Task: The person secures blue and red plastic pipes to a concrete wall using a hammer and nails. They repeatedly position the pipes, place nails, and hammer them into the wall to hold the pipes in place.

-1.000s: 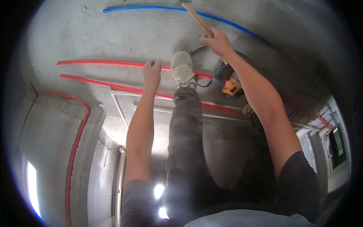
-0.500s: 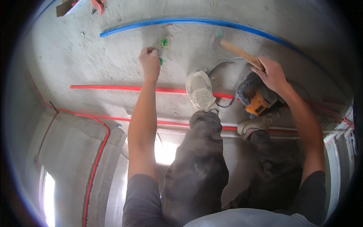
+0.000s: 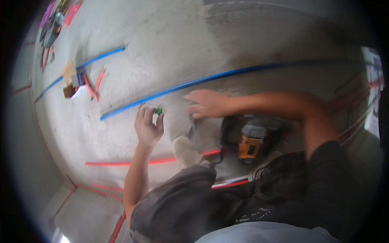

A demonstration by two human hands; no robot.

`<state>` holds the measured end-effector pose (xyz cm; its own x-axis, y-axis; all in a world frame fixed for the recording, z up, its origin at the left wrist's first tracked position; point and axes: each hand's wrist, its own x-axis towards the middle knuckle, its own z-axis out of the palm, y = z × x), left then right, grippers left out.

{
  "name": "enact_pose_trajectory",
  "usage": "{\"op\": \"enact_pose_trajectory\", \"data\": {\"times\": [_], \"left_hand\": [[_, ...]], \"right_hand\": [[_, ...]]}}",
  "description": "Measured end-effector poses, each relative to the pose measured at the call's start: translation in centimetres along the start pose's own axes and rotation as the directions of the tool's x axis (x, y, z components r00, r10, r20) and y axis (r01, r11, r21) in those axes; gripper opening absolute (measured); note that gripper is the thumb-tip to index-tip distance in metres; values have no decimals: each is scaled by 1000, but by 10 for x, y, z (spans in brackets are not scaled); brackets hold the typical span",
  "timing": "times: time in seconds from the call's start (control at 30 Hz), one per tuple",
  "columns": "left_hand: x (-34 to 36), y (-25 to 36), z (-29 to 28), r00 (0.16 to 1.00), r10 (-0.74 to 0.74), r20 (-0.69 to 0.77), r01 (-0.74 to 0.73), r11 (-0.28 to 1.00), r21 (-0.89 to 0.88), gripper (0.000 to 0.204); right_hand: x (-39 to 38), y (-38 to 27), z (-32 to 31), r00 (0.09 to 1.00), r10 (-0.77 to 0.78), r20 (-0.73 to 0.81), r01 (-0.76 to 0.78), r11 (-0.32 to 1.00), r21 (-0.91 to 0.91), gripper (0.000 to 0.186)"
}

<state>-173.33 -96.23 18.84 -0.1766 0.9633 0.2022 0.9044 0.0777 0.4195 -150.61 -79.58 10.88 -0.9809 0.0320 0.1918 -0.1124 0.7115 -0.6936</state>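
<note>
Below the slanting blue pipe (image 3: 190, 84), a small green piece (image 3: 159, 110) sits at the curled left hand (image 3: 147, 128), perhaps pinched; I cannot tell. Farther along the pipe, the blurred right hand (image 3: 208, 103) parts its fingers, grip unclear.

This looks like a building site indoors, an unfinished room: the floor (image 3: 162, 44) is bare, rough concrete and the wall (image 3: 23, 133) plain grey. A long blue pipe (image 3: 202, 80) and a red pipe (image 3: 109, 164) lie on the floor, with a yellow-and-grey power tool (image 3: 250, 146) and a cardboard box (image 3: 69, 73).
</note>
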Motion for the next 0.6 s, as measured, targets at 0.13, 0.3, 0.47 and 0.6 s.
{"op": "enact_pose_trajectory", "data": {"times": [0.13, 0.3, 0.47, 0.6], "left_hand": [[7, 55, 0, 991, -133, -1, 129, 967, -220, 20], [-3, 78, 9, 962, -274, 19, 271, 934, -234, 22], [-13, 98, 9, 985, -146, 93, 167, 939, -300, 15], [-42, 82, 31, 937, -334, 100, 344, 840, -420, 6]], "right_hand": [[67, -36, 0, 865, 496, 78, -308, 403, 862, 29], [39, -52, -2, 814, 569, 115, -270, 196, 943, 24], [18, -58, 4, 824, 554, 120, -359, 347, 866, 24], [17, -70, 21, 818, 573, 44, -426, 553, 716, 28]]}}
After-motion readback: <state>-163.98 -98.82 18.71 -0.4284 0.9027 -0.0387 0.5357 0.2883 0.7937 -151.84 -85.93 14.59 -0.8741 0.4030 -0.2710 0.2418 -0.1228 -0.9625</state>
